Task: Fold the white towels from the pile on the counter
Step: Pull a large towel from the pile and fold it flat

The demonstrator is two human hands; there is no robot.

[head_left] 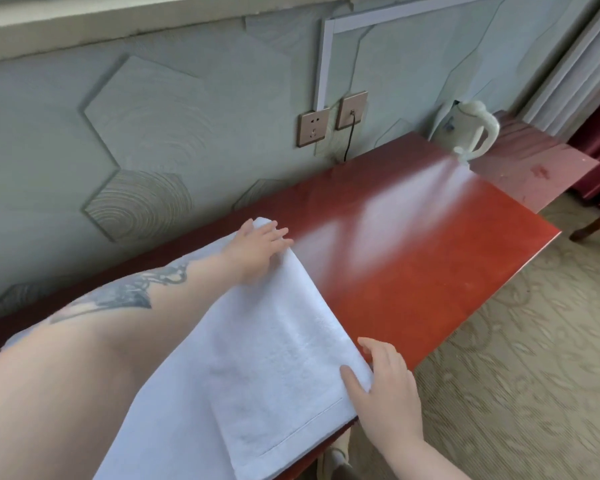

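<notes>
Fingers [274, 233] of the left hand [257, 251] lie spread and flat, pressing the far corner of the towel [278, 348]. The right hand [385, 386] cups the near corner, thumb on top of the cloth, fingers loosely apart along its edge; whether they curl under the cloth I cannot tell. Between the two hands runs the towel's right edge, so both sit on the same side and the cloth stretches away to their left. It lies on the red counter [413, 254], part folded, its hemmed end hanging over the front. A next fold would likely carry this edge leftward. A kettle [465, 131] stands well apart at the back.
</notes>
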